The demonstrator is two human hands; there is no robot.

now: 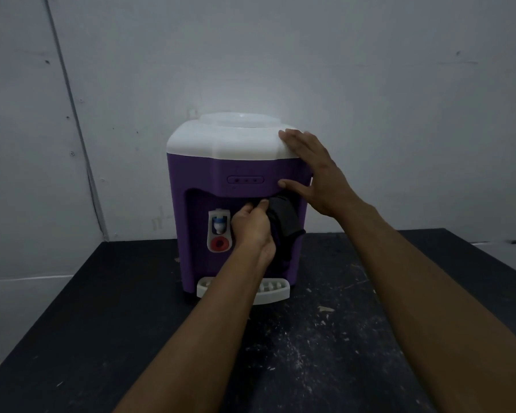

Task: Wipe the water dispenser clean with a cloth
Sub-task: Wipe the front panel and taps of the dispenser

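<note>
A purple water dispenser (191, 186) with a white top (221, 138) stands on a black table, close to the wall. My left hand (253, 228) grips a dark cloth (283, 216) and holds it inside the recess on the dispenser's front, on its right part. One white tap (219, 231) with a blue and a red part shows to the left of that hand. My right hand (313, 171) lies flat with straight fingers against the dispenser's upper right corner, fingertips on the white top.
A white drip tray (276, 292) juts out at the dispenser's base, partly behind my left forearm. The black table (102, 323) is speckled with white flecks. A grey wall (370, 84) rises right behind the dispenser.
</note>
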